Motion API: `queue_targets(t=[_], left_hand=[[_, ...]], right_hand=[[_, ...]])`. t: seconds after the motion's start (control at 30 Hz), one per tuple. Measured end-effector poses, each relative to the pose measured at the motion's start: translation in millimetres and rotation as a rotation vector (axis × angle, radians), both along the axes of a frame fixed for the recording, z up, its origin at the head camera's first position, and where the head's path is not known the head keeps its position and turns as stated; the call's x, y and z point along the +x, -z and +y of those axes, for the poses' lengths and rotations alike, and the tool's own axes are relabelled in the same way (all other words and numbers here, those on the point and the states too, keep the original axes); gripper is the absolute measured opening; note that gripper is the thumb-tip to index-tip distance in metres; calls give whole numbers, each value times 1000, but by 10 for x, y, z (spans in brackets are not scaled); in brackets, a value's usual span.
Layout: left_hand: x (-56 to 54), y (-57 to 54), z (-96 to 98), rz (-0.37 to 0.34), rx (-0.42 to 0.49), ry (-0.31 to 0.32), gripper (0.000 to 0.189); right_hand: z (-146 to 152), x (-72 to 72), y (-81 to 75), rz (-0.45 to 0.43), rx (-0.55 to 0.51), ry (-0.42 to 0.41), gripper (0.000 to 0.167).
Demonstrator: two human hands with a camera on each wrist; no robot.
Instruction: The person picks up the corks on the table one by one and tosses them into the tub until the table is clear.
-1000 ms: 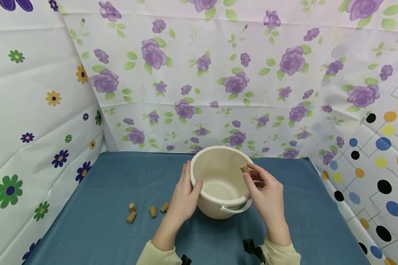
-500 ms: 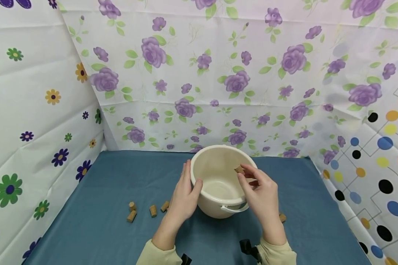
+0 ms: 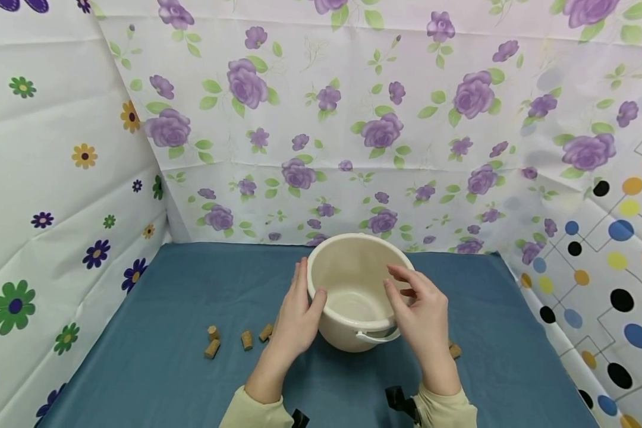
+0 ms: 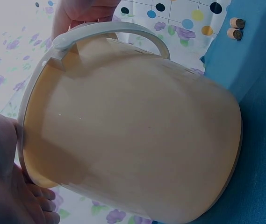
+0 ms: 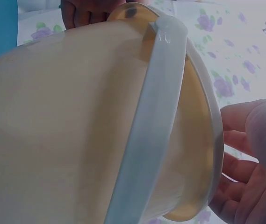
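A cream plastic bucket (image 3: 342, 339) with a white handle (image 3: 377, 337) stands tilted slightly toward me in the middle of the blue cloth. At its left rim, my left hand (image 3: 294, 321) holds it, fingers along the outside wall and thumb over the edge. My right hand (image 3: 421, 309) hangs over the right rim, thumb and forefinger apart with nothing between them. Below the rim in the left wrist view, the bucket wall (image 4: 137, 121) fills most of the picture. No cork shows on the visible part of the bucket's floor.
Several corks lie on the cloth to the left, among them one cork (image 3: 246, 341) standing by itself. Right of my right wrist are more corks (image 3: 455, 351), partly hidden by it. Flowered sheets (image 3: 299, 119) hang at the back and sides.
My right hand has moved left over the bucket and let go of a cork, which is out of sight now. My left hand stays at the rim.
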State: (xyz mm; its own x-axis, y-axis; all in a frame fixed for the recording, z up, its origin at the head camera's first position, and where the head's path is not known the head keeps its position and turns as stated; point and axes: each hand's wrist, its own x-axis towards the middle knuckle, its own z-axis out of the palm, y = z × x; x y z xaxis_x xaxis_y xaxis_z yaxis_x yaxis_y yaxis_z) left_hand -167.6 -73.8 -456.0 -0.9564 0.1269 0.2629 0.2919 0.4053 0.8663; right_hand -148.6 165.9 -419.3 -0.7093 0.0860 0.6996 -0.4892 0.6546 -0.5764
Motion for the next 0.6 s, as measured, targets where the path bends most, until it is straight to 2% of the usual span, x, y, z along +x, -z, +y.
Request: queue_targets(t=[0.6], left_hand=[[4,-11,6,-3,-9,-1,76]], right_hand=[[11,4,0,-13,-16,5,26]])
